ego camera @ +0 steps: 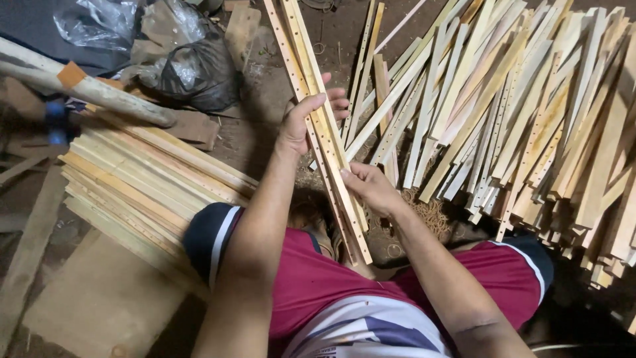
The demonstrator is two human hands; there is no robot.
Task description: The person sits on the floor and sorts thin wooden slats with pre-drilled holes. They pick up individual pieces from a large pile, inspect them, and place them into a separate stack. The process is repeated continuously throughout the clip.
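Note:
My left hand (306, 120) is wrapped around a small bundle of long, thin wooden slats (310, 73) with rows of tiny drilled holes. The bundle runs from the top of the view down to my lap. My right hand (371, 187) grips the same bundle lower down, fingers on its right edge. I sit on the ground in maroon shorts (311, 278) with white and navy trim.
A big loose heap of similar pale slats (530, 113) fans out on the right. A neat stack of slats (142, 182) lies on the left, with a thick wooden pole (86, 86) across it. Plastic bags (192, 63) sit at the top left on the dirt floor.

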